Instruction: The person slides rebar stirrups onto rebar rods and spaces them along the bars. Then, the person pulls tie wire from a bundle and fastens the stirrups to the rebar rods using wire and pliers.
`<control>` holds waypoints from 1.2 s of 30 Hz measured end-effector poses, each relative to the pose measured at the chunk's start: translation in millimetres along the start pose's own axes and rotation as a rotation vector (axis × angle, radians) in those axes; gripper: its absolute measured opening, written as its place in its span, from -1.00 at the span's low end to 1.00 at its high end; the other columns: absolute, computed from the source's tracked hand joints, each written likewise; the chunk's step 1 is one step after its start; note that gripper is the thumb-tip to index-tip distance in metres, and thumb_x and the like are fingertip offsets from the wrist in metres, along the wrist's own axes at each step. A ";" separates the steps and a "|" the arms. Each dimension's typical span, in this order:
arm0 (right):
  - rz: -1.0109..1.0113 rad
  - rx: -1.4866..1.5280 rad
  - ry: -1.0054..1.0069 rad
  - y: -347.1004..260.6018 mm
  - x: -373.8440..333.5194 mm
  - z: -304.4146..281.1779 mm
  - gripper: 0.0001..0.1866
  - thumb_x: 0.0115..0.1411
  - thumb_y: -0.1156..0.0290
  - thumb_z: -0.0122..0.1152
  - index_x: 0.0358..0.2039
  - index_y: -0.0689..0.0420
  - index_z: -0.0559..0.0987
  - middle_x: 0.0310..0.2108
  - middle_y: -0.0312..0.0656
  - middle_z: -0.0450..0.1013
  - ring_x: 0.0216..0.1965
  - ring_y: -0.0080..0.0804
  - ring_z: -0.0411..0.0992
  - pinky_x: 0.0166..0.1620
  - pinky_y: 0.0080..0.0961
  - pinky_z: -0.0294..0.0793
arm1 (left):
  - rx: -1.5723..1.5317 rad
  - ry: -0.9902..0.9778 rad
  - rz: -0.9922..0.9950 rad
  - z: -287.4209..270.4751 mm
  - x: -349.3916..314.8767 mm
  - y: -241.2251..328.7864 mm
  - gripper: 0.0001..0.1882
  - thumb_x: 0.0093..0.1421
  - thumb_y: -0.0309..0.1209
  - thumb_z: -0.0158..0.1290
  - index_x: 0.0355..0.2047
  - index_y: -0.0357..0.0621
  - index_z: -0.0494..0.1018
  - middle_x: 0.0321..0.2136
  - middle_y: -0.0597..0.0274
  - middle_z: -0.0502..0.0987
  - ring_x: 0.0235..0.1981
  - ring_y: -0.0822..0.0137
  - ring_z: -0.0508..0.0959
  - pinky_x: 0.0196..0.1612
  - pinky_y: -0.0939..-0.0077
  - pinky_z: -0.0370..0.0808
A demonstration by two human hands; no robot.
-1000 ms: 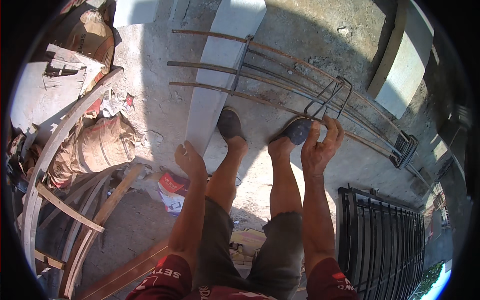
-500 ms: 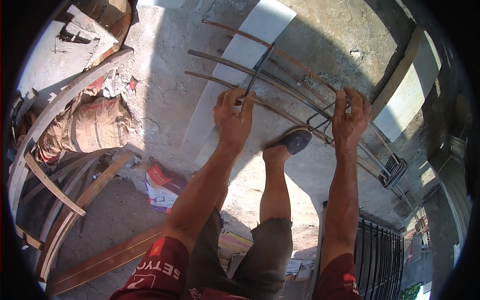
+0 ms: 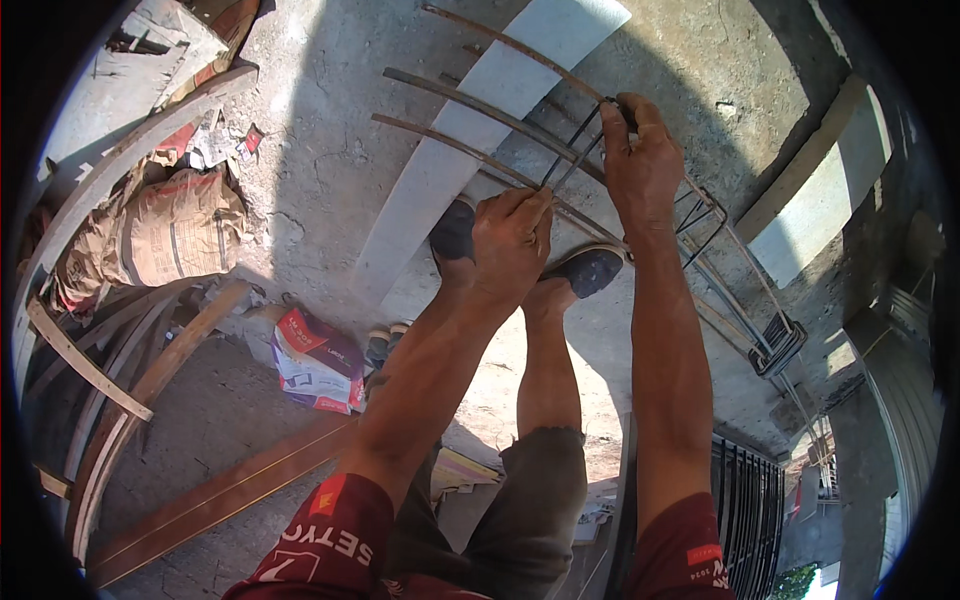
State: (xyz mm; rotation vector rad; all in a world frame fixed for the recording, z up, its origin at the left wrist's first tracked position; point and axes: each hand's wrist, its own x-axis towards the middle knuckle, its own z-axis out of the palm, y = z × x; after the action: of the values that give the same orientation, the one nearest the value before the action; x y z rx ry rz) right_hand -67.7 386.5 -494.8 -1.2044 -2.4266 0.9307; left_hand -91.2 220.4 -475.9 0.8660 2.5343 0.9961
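Currently, I have both hands closed on one wire ring (image 3: 582,131). The left hand (image 3: 512,240) pinches its near corner beside the nearest of the bars (image 3: 465,100); the right hand (image 3: 645,175) grips its far corner at the farthest one. I cannot tell whether either hand also takes in a bar.

Position: the ring lies crosswise at the bars, just beyond the right edge of the white plank (image 3: 400,220). The free ends extend past the plank's left edge. A second ring (image 3: 704,240) sits farther right along the bars, and a stack of rings (image 3: 780,348) lies beyond it, toward the right side of the floor (image 3: 320,150).

Handling, in my judgement:
1. Move both corners together. If one hand leads, the ring may skew and bind on the rusty bars.
2. Hold the ring square to the bars; check by eye that its two visible strands cross them evenly.
3. Seat each bar in its own corner before loosening either hand. The ring's underside is hidden from me, so check it by feel.
4. Place fingertips outside the corner, clear of the pinch between wire and bar.
5. Watch the right shoe (image 3: 590,270), which stands close to the near bar.
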 end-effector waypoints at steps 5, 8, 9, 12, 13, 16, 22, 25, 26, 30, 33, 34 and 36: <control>0.080 -0.018 0.018 29.2 -24.3 -31.8 -0.78 0.10 0.30 0.22 -0.28 0.13 0.55 -0.39 -0.11 0.53 -0.36 -0.13 0.49 -0.18 -0.28 0.38 | -0.150 -0.013 -0.052 30.5 -28.6 25.2 -0.82 -0.06 -0.57 0.15 -0.37 -0.16 0.53 -0.45 0.19 0.53 -0.46 0.15 0.52 -0.32 0.31 0.39; 0.021 -0.024 0.020 45.4 -29.9 -43.7 -0.77 0.09 0.31 0.24 -0.27 0.15 0.55 -0.40 -0.10 0.53 -0.35 -0.15 0.49 -0.17 -0.30 0.39 | -0.195 -0.048 -0.054 37.8 -35.6 34.3 -0.82 -0.06 -0.57 0.16 -0.37 -0.17 0.53 -0.45 0.18 0.54 -0.45 0.16 0.52 -0.31 0.31 0.39; 0.029 -0.029 0.026 48.6 -31.4 -45.1 -0.77 0.09 0.31 0.24 -0.27 0.15 0.55 -0.40 -0.10 0.53 -0.35 -0.15 0.49 -0.17 -0.30 0.39 | -0.201 -0.073 -0.037 39.9 -37.5 36.6 -0.82 -0.06 -0.56 0.16 -0.37 -0.17 0.53 -0.45 0.17 0.54 -0.45 0.16 0.52 -0.31 0.31 0.38; 0.016 -0.071 0.017 54.1 -33.5 -44.0 -0.73 0.11 0.28 0.22 -0.23 0.15 0.53 -0.32 -0.09 0.51 -0.27 -0.16 0.47 -0.13 -0.28 0.36 | -0.190 -0.086 -0.019 45.9 -39.2 33.6 -0.84 -0.06 -0.54 0.17 -0.39 -0.17 0.54 -0.47 0.18 0.55 -0.46 0.17 0.53 -0.32 0.30 0.37; -0.042 -0.092 0.062 53.8 -32.3 -42.9 -0.71 0.11 0.26 0.22 -0.20 0.14 0.51 -0.25 -0.08 0.48 -0.21 -0.13 0.44 -0.11 -0.25 0.34 | -0.195 -0.097 -0.009 46.2 -39.0 31.4 -0.84 -0.06 -0.54 0.17 -0.39 -0.17 0.54 -0.47 0.18 0.55 -0.46 0.17 0.53 -0.32 0.30 0.37; -0.129 -0.224 0.162 54.9 -40.6 -49.3 -0.60 0.08 0.17 0.24 -0.13 0.12 0.47 -0.13 -0.03 0.38 -0.11 -0.04 0.34 -0.08 -0.16 0.28 | -0.124 -0.092 0.046 44.1 -37.1 26.0 -0.85 -0.06 -0.50 0.18 -0.40 -0.15 0.54 -0.47 0.20 0.56 -0.46 0.19 0.53 -0.34 0.32 0.36; 0.471 -0.346 0.396 68.5 -85.5 -67.4 -0.53 0.01 0.17 0.30 -0.16 0.21 0.47 -0.25 0.00 0.39 -0.19 -0.07 0.35 -0.14 -0.12 0.29 | 0.033 -0.195 0.029 32.7 -12.8 46.2 -0.89 -0.04 -0.42 0.19 -0.46 -0.11 0.56 -0.48 0.24 0.57 -0.51 0.27 0.55 -0.35 0.36 0.34; 0.749 -0.122 0.293 67.6 -100.6 -72.5 -0.66 0.04 0.27 0.25 -0.25 0.26 0.52 -0.33 -0.02 0.42 -0.21 -0.04 0.36 -0.17 -0.09 0.30 | 0.213 -0.127 0.125 42.7 -1.0 48.0 -0.90 -0.03 -0.39 0.19 -0.50 -0.12 0.56 -0.56 0.21 0.54 -0.55 0.24 0.54 -0.41 0.33 0.36; 0.605 -0.169 0.272 70.2 -104.1 -72.7 -0.71 0.05 0.30 0.23 -0.30 0.25 0.54 -0.35 -0.03 0.43 -0.22 -0.04 0.37 -0.18 -0.09 0.31 | 0.151 -0.156 0.110 45.8 0.1 45.0 -0.90 -0.01 -0.43 0.17 -0.46 -0.16 0.56 -0.57 0.15 0.53 -0.56 0.20 0.54 -0.47 0.34 0.38; 0.471 -0.330 0.195 78.5 -108.9 -78.1 -0.85 0.07 0.39 0.18 -0.41 0.20 0.56 -0.37 -0.09 0.45 -0.25 -0.04 0.37 -0.21 -0.11 0.32 | -0.012 -0.215 -0.005 42.8 -1.4 42.9 -0.89 0.02 -0.49 0.14 -0.41 -0.23 0.57 -0.60 0.06 0.50 -0.60 0.21 0.50 -0.54 0.39 0.37; 0.452 -0.466 0.239 94.7 -115.6 -85.5 -0.89 0.06 0.40 0.18 -0.44 0.17 0.56 -0.40 -0.11 0.45 -0.29 -0.05 0.36 -0.23 -0.13 0.30 | -0.015 -0.187 -0.012 43.2 -2.1 42.9 -0.91 0.04 -0.51 0.12 -0.42 -0.22 0.58 -0.63 0.07 0.48 -0.62 0.26 0.46 -0.53 0.41 0.36; 0.464 -0.465 0.245 99.9 -119.0 -89.3 -0.89 0.06 0.40 0.18 -0.44 0.17 0.56 -0.40 -0.11 0.45 -0.29 -0.05 0.36 -0.23 -0.13 0.30 | -0.014 -0.196 -0.003 41.9 -1.6 43.7 -0.91 0.04 -0.51 0.12 -0.42 -0.22 0.58 -0.63 0.07 0.48 -0.62 0.26 0.46 -0.53 0.41 0.36; 0.420 -0.542 0.268 114.1 -126.8 -100.3 -0.90 0.06 0.41 0.18 -0.49 0.17 0.54 -0.44 -0.09 0.44 -0.33 -0.06 0.35 -0.24 -0.13 0.29 | 0.008 -0.212 -0.079 39.8 0.2 45.5 -0.91 0.04 -0.50 0.12 -0.45 -0.24 0.58 -0.62 0.08 0.48 -0.60 0.27 0.47 -0.54 0.41 0.35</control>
State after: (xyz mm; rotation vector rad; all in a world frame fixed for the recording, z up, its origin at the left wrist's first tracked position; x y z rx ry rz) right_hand 130.0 380.1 -489.3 -1.9332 -2.3111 0.1560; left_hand -53.7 267.8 -473.2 0.8199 2.3760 0.8240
